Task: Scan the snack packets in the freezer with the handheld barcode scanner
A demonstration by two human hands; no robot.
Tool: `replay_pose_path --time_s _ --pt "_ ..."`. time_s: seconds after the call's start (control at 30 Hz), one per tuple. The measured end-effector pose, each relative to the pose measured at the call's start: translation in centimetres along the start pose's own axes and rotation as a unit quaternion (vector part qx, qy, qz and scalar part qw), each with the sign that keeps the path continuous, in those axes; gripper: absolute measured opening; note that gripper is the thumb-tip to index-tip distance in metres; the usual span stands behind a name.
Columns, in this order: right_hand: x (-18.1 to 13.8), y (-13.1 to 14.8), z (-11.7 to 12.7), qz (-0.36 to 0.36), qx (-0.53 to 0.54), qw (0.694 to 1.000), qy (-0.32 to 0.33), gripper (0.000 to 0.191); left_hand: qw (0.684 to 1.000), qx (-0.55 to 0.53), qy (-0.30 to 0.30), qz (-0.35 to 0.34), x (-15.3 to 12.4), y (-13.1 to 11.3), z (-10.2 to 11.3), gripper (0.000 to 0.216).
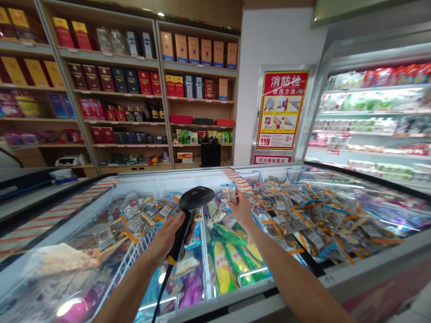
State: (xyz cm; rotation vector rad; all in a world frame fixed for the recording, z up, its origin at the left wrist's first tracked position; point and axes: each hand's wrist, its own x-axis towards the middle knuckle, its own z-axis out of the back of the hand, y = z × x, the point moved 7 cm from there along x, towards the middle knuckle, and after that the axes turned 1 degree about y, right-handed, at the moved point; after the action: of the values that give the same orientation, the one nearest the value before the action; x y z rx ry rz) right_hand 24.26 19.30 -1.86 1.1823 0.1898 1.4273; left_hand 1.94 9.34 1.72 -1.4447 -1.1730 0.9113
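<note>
Scanner [197, 197] is held in the closed grip of the left hand [170, 233], near the centre of the frame, its handle slanting up and right. Just right of its head, apart from it, a packet [229, 193] is pinched upright by the right hand [242, 209], over the freezer [168, 172].

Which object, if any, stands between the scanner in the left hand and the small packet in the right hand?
Nothing visible does: between the black scanner in the left hand and the small packet in the right hand, only an open gap shows, above the freezer.
</note>
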Motion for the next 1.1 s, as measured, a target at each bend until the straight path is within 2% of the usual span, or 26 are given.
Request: replay_pose_path --time_s 0.37,0.67,1.1 --pt "0.0 -0.1 0.5 -0.014 0.046 0.999 -0.014 0.033 0.999 -0.04 0.004 0.012 -0.2 0.5 -0.7 0.041" --pt "0.2 0.1 0.5 -0.004 0.078 0.997 -0.005 0.026 0.991 -0.094 0.072 0.059 -0.5 1.7 -2.0 0.042" --pt "0.1 0.2 0.2 -0.015 0.061 0.998 0.019 0.022 0.981 -0.149 0.095 0.083 -0.5 2.0 -2.6 0.038"
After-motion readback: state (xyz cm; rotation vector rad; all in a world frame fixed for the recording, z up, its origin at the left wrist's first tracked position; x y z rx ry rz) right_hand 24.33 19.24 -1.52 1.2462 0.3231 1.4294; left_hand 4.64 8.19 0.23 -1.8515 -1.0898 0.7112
